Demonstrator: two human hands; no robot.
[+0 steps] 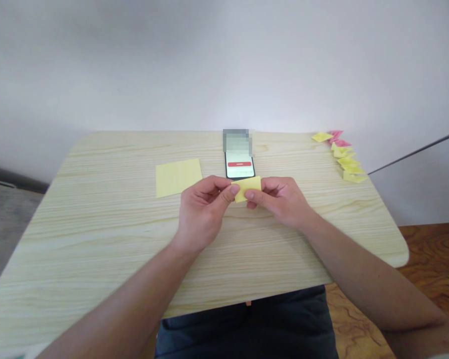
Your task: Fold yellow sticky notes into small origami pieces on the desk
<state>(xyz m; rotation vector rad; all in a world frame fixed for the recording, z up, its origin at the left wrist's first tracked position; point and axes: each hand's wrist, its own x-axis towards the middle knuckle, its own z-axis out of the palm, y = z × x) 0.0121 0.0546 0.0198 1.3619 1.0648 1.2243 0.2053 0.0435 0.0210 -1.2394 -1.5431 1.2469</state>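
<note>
A small folded yellow paper (247, 188) is held over the middle of the wooden table (97, 239). My left hand (202, 212) pinches its left edge between thumb and fingers. My right hand (280, 199) pinches its right edge in the same way. Both hands are closed on the paper, just in front of a phone (239, 164) that lies flat with its screen lit. A flat yellow sheet of paper (178, 177) lies on the table to the left of my hands.
Several small folded paper pieces, yellow (349, 164) and pink (337, 137), lie in a row along the far right edge of the table. A white wall stands behind the table. Brown wooden floor (430, 249) shows at the right.
</note>
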